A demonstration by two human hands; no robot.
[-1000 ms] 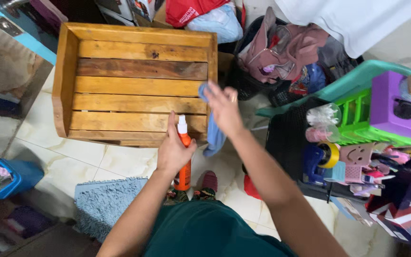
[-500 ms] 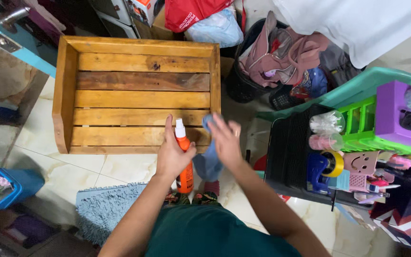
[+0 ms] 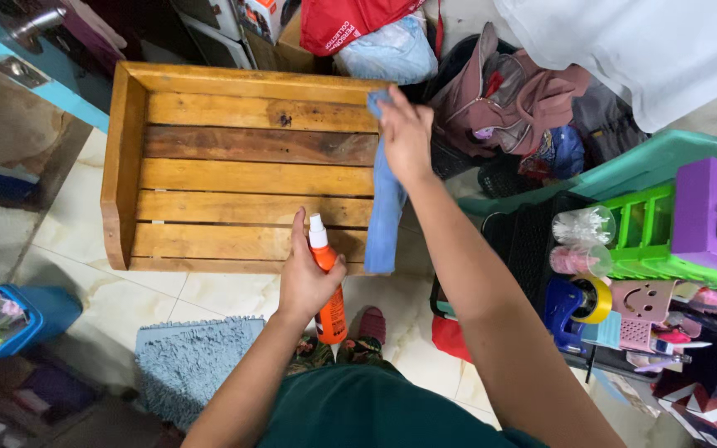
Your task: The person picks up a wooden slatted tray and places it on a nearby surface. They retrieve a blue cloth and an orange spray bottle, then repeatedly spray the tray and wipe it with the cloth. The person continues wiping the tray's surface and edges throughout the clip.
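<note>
Nearest, the left hand (image 3: 304, 278) has its fingers wrapped around an orange spray bottle (image 3: 328, 290). Farther right, the right hand (image 3: 407, 133) grips a blue cloth (image 3: 385, 207) draped over the wooden crate (image 3: 209, 166), whose slatted inside holds nothing else.

One crate (image 3: 242, 178), one bottle (image 3: 329, 303), one cloth (image 3: 385, 216)

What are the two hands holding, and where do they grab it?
The left hand grips an orange spray bottle around its upper body. The right hand pinches a blue cloth at its top end.
</note>
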